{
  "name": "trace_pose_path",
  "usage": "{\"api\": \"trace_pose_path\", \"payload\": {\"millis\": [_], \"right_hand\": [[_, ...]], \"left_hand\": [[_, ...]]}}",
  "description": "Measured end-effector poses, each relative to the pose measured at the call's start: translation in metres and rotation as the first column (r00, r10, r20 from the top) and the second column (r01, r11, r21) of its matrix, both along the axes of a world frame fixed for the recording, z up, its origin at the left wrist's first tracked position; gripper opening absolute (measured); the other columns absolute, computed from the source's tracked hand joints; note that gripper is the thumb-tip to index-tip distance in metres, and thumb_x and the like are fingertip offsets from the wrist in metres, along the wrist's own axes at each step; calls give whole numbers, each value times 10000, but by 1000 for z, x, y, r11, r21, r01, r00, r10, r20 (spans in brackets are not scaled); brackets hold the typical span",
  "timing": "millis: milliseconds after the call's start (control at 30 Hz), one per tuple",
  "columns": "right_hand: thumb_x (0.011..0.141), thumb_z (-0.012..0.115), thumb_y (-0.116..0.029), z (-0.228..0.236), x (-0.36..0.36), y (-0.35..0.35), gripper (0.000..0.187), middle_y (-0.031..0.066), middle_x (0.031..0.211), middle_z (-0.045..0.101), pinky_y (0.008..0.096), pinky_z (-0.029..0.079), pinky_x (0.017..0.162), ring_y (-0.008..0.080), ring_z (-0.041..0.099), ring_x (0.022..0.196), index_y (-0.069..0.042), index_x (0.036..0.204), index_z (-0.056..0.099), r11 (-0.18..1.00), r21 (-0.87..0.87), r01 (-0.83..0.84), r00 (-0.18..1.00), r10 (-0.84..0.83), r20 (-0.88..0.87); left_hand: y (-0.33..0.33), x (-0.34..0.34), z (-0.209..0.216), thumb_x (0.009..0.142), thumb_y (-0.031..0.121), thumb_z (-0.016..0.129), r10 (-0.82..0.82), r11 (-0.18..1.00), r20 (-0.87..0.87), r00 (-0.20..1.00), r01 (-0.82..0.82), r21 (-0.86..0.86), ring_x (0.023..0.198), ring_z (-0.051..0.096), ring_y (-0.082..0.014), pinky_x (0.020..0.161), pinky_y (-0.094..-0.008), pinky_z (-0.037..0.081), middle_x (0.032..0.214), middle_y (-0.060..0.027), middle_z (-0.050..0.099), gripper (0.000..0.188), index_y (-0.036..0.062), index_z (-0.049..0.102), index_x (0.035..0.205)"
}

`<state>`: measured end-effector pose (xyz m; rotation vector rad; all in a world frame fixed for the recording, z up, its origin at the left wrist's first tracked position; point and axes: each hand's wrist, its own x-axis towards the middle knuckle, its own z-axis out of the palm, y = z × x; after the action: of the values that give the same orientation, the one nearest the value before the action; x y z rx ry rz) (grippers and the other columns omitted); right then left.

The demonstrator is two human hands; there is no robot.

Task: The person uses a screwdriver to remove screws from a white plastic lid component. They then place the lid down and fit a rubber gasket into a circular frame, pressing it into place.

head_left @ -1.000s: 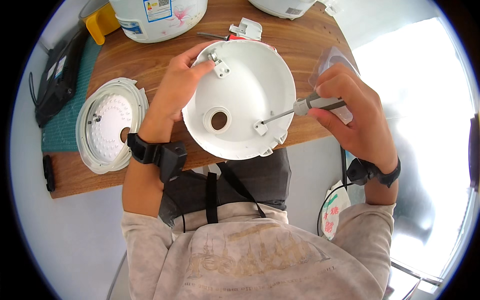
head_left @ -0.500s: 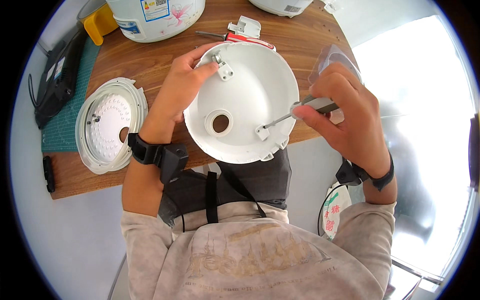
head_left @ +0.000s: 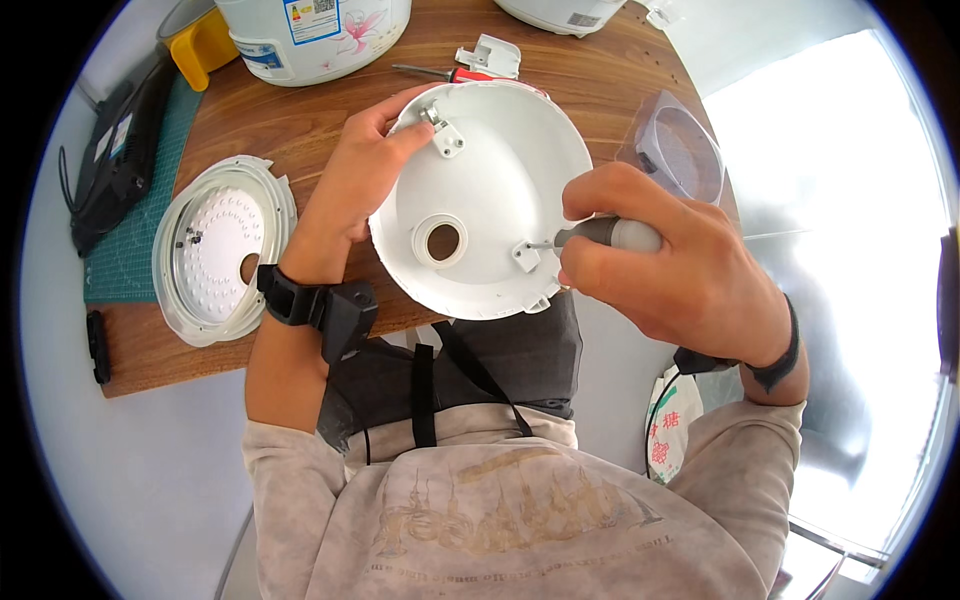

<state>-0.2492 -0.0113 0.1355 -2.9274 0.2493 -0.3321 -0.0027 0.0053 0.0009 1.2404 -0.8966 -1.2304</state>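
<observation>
Left hand (head_left: 372, 163), upper centre: fingers gripping cover (head_left: 500, 195) by rim; right hand (head_left: 668, 262), centre right: fingers round screwdriver (head_left: 608, 232), tip at block (head_left: 525, 258).

A: What's the main furniture?
B: A wood-grain table (head_left: 590, 80), brown with darker streaks.
A: And the walls?
B: Pale: one wall (head_left: 725, 48) past the table's far right corner.
A: The floor?
B: Light grey floor (head_left: 615, 350), visible below the table's front edge.
A: Where's it brightest?
B: On the right, where a glossy panel (head_left: 850, 180) glares white; window or shiny door, I can't tell.
</observation>
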Motion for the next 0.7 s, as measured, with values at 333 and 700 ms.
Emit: {"api": "trace_pose_path", "payload": {"millis": [333, 700], "right_hand": [[741, 848, -95, -22, 7, 8, 362, 143, 941, 676, 275, 531, 562, 199, 673, 669, -15, 1036, 654, 991, -50, 120, 956, -102, 276], [767, 885, -230, -2, -11, 34, 325, 65, 626, 646, 282, 482, 495, 189, 635, 523, -50, 861, 631, 897, -121, 424, 905, -417, 84]], "left_hand": [[-1, -4, 0, 945, 80, 554, 22, 999, -28, 999, -23, -49, 952, 683, -155, 830, -297, 550, 1160, -109, 694, 415, 40, 608, 1354], [1, -2, 1, 949, 126, 567, 10, 1000, 64, 998, -9, -23, 1017, 668, -160, 872, -297, 540, 1196, -90, 674, 422, 85, 599, 1368]]}}
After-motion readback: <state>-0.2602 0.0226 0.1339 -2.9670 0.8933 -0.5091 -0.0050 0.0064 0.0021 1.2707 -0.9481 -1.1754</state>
